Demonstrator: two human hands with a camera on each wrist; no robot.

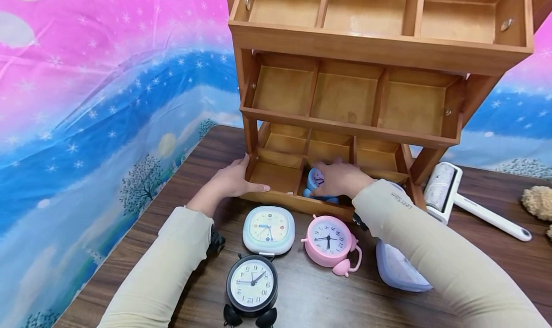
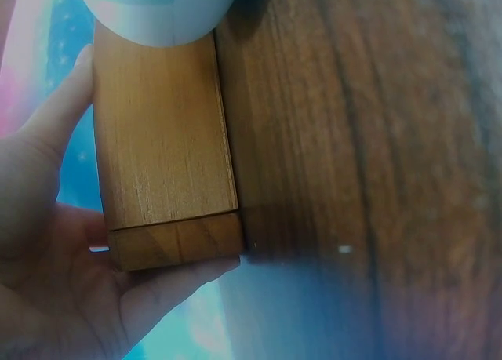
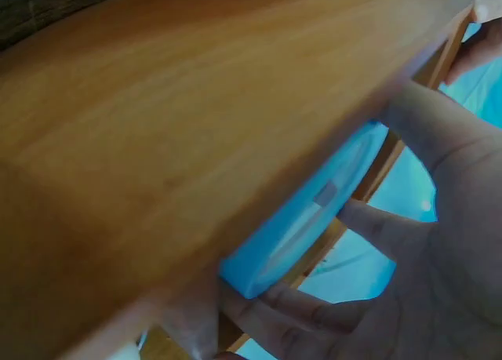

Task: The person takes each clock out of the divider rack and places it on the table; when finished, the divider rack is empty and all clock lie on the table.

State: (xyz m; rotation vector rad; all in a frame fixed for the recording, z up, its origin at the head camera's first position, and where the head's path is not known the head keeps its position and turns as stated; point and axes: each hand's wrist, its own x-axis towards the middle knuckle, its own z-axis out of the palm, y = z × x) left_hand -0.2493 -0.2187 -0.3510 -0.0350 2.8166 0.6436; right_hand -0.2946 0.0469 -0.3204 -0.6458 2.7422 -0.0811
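A wooden tiered shelf (image 1: 293,122) stands on the table. My left hand (image 1: 228,178) grips the front left corner of its lowest tier, thumb along the front board (image 2: 165,140) and fingers round the side. In that tier's middle compartment sits a small blue alarm clock (image 1: 316,177), partly covered by my right hand (image 1: 340,177). The right wrist view has fingers and thumb about the blue clock (image 3: 314,211), behind the front board (image 3: 196,132). Before the shelf lie a pale blue clock (image 1: 269,229), a pink alarm clock (image 1: 328,240) and a black alarm clock (image 1: 252,285).
A lavender-blue clock (image 1: 401,268) lies partly under my right forearm. To the shelf's right are a white lint roller (image 1: 444,193) and a fluffy beige thing (image 1: 539,202). Two upper tiers with dividers overhang the lowest one. A printed cloth (image 1: 108,102) hangs behind.
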